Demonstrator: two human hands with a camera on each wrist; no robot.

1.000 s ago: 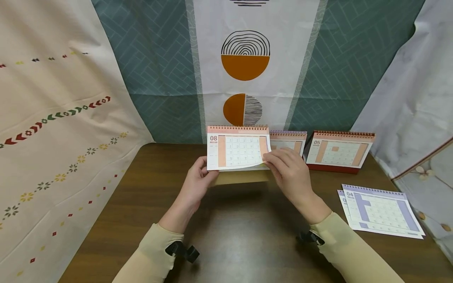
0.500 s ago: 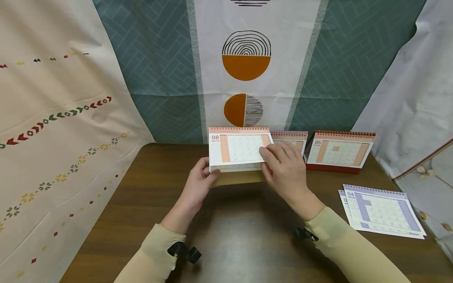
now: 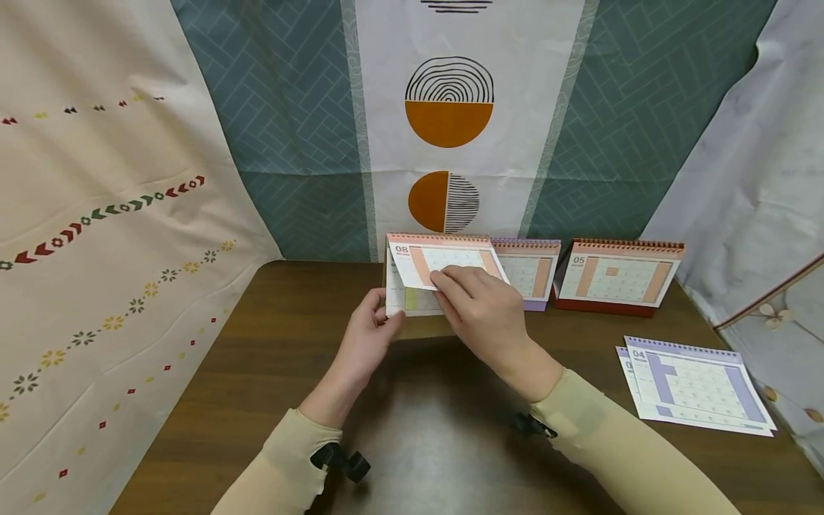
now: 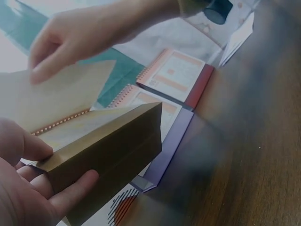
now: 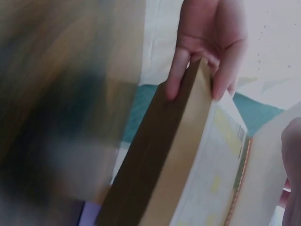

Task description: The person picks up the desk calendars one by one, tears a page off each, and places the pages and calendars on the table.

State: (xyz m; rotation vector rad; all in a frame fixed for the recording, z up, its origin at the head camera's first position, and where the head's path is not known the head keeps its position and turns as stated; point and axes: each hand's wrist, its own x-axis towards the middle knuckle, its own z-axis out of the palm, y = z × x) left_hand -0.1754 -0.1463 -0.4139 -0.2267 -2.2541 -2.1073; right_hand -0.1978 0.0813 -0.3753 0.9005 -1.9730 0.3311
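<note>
A spiral-bound desk calendar (image 3: 421, 327) with a tan base is raised over the back of the table. My left hand (image 3: 362, 343) grips its lower left corner, thumb in front; in the left wrist view, fingers (image 4: 77, 190) press the base's underside. Between thumb and fingers, my right hand (image 3: 486, 315) pinches the lower edge of the 08 page (image 3: 418, 266). That page bends up from the coil, and a sheet with yellow marks (image 5: 221, 141) shows beneath. The right fingertips are partly cut off in the right wrist view.
Behind and right of it stands a desk calendar with a purple base (image 3: 534, 305). Farther right is another with a red base (image 3: 608, 307), open at 05. Loose purple calendar sheets (image 3: 702, 383) lie at the table's right edge. Patterned cloths (image 3: 296, 143) hang around the table.
My right hand has moved left, lifting the 08 page's lower edge and uncovering more of the sheet below. The held calendar has shifted slightly right and down with my left hand.
</note>
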